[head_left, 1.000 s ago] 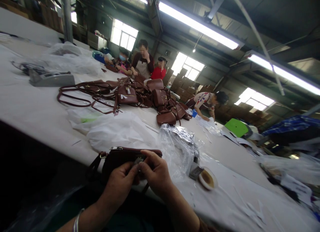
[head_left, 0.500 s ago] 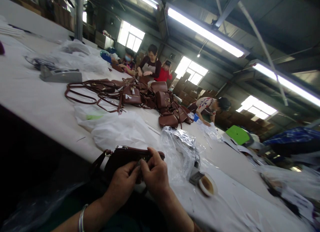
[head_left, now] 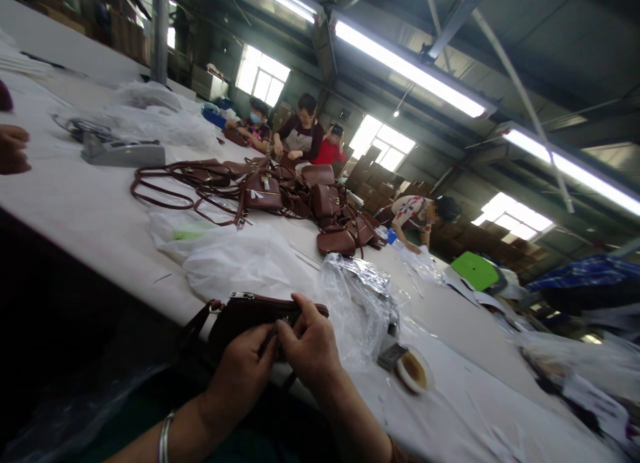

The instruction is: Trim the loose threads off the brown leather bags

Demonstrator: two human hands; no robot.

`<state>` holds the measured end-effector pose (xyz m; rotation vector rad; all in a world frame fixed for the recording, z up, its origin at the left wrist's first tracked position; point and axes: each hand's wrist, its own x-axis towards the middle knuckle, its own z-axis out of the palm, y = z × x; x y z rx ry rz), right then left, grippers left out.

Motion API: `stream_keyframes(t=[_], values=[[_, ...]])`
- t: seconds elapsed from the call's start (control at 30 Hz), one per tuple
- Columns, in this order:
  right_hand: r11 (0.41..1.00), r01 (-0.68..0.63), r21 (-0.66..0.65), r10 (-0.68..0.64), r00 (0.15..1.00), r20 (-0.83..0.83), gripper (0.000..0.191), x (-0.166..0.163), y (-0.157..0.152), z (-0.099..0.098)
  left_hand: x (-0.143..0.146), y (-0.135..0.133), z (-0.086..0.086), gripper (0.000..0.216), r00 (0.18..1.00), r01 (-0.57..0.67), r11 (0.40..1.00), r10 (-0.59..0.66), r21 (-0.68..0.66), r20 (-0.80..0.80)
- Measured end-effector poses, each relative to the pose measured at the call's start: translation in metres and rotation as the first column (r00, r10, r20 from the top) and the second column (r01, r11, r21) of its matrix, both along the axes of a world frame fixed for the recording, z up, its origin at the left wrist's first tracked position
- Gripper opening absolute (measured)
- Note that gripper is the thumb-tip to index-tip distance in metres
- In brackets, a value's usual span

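A dark brown zippered handbag [head_left: 250,311] is held at the table's near edge, its silver zipper pull at the upper left and a strap hanging off its left end. My left hand [head_left: 247,360] grips its near side, thumb and fingers closed on it. On its right end my right hand [head_left: 310,340] is closed, the index finger over the top edge and the thumb pressed close to the left thumb. Whatever small part lies between the thumbs is hidden. A white plastic bag [head_left: 245,260] lies just beyond the handbag.
Brown handbags [head_left: 327,200] with long straps lie heaped mid-table. A grey tape dispenser [head_left: 123,151] stands left. Clear plastic [head_left: 357,303] and a round white dish [head_left: 414,370] with brown contents lie right. Several people work beyond; another person's hand [head_left: 13,148] shows at far left.
Another person's hand has come into view at the far left edge. My hands stay on the handbag with only a slight shift of the fingers.
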<state>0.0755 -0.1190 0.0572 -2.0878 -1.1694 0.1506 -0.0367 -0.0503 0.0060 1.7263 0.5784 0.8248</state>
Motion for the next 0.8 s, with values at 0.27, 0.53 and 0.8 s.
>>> stream_keyframes(t=[0.27, 0.53, 0.8], values=[[0.999, 0.049, 0.011, -0.049, 0.998, 0.05, 0.056, -0.003, 0.003, -0.002, 0.001, -0.004, 0.0, 0.028, 0.985, -0.173, 0.975, 0.174, -0.142, -0.004], [0.999, 0.044, 0.022, -0.044, 0.999, 0.016, 0.057, -0.001, 0.004, -0.002, 0.004, -0.003, -0.008, 0.032, 0.981, -0.192, 0.981, 0.192, -0.039, 0.009], [0.978, -0.088, 0.19, 0.089, 0.996, 0.001, 0.061, 0.005, -0.016, -0.011, 0.002, -0.006, 0.006, 0.03, 0.997, -0.07, 0.973, 0.073, -0.221, 0.007]])
